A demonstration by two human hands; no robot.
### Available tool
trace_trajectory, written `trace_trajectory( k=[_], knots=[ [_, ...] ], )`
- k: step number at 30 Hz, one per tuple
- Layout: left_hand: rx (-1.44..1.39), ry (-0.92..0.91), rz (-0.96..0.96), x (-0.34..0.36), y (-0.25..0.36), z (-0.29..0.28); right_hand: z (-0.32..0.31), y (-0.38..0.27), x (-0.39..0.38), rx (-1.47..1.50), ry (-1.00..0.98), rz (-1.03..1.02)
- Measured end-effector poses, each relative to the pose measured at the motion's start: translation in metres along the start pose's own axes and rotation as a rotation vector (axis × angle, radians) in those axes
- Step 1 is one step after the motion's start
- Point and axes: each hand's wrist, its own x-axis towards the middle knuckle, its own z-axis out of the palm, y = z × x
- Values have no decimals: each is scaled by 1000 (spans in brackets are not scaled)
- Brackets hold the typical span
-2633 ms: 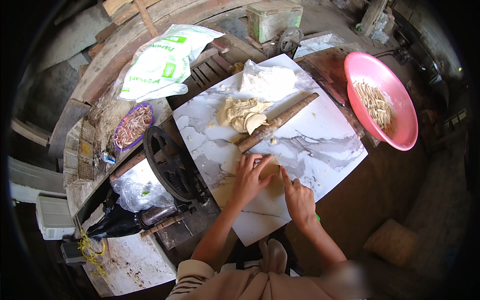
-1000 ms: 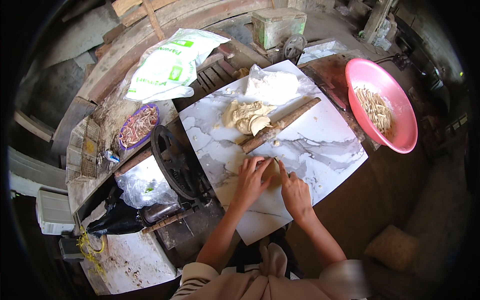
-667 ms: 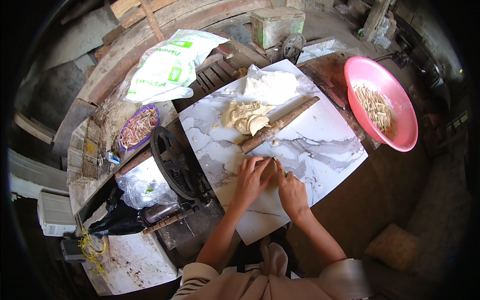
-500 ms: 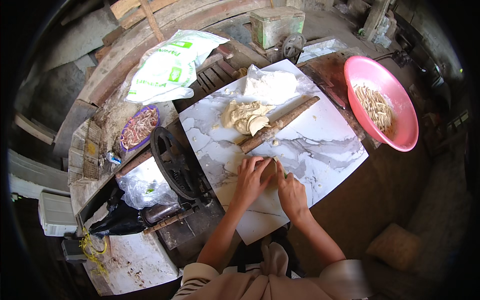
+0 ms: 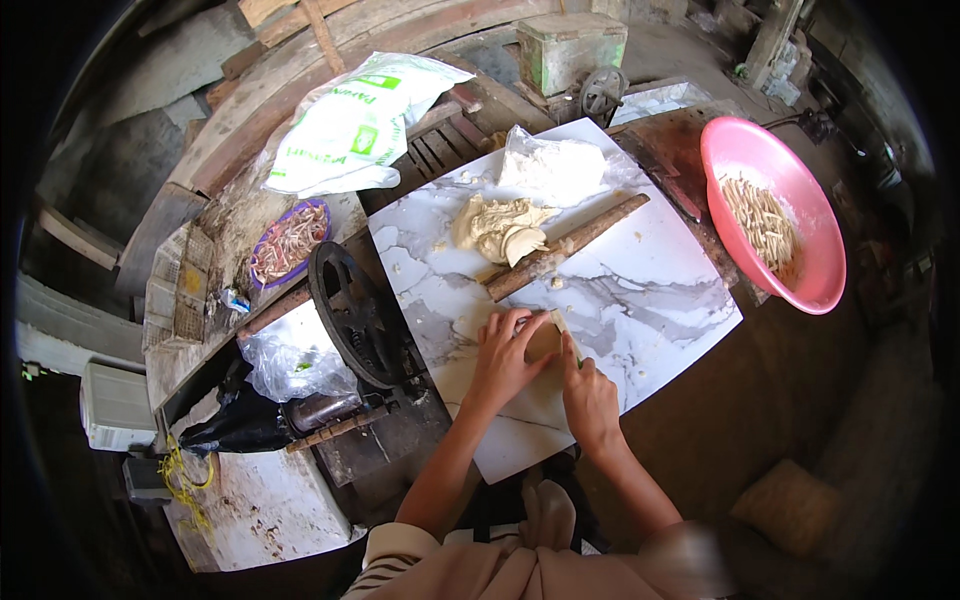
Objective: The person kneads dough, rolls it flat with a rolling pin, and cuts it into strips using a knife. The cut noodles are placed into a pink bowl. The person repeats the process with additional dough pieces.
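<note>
My right hand is closed around a knife with a green handle, its pale blade pointing away from me. Beside it, my left hand rests with fingers spread on a flat tan piece, probably rolled dough, partly hidden by both hands. The blade lies along this piece's right side; I cannot tell whether it is cutting in. Both hands are over a marble-patterned board. Farther back lie a wooden rolling stick, a lump of dough and a clear bag of white flour.
A pink basin with pale strips stands right of the board. To the left are a hand-wheel machine, a purple basket of pinkish strips, and a white-green sack. Dough crumbs dot the board.
The view has shifted slightly. My right hand has drawn back a little and more of the knife blade shows. My left hand stays on the flat piece.
</note>
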Motion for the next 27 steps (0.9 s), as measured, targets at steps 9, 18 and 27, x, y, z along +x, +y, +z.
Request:
trace_trajectory(
  k=[9,18,27],
  knots=[
    [10,-9,-51,-1,8,0,-1,8,-16,59,-20,37],
    [18,-7,-57,-3,6,5,-4,12,-38,46,-28,16],
    [37,7,-80,-12,5,9,-16,24,-71,89,-66,37]
  ],
)
